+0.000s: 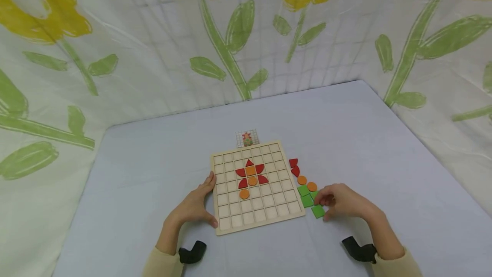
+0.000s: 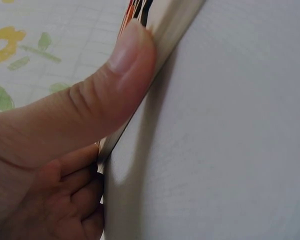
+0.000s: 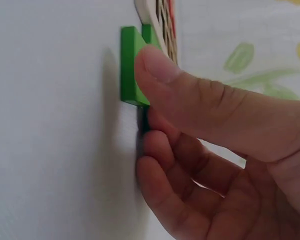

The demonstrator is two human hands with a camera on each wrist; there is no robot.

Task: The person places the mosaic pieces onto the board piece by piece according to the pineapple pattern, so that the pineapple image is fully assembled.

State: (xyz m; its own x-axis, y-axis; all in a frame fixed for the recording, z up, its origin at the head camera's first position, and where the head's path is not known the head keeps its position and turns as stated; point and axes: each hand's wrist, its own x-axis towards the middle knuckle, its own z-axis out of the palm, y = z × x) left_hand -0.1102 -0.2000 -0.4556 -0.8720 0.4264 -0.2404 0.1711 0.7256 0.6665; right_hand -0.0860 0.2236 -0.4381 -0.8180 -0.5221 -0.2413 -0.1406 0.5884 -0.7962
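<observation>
My left hand (image 1: 196,204) lies along the left edge of a wooden grid board (image 1: 226,227), fingers near the middle of that edge and thumb at the lower corner. In the left wrist view the thumb (image 2: 125,65) presses the rim. Right of the board, my right hand (image 1: 342,200) has its fingers curled around a green square tile (image 1: 317,212), the thumb (image 3: 162,75) covering part of it in the right wrist view. More green tiles (image 1: 303,190) lie by its fingertips, one partly hidden. Red and orange pieces, including an orange square (image 1: 250,170), form a figure on the board.
A small pattern card (image 1: 240,139) lies beyond the board's far edge. Two red quarter pieces (image 1: 294,163) and two orange discs (image 1: 302,180) sit along its right side. Behind the white table (image 1: 153,148) hangs a flowered curtain (image 1: 153,54).
</observation>
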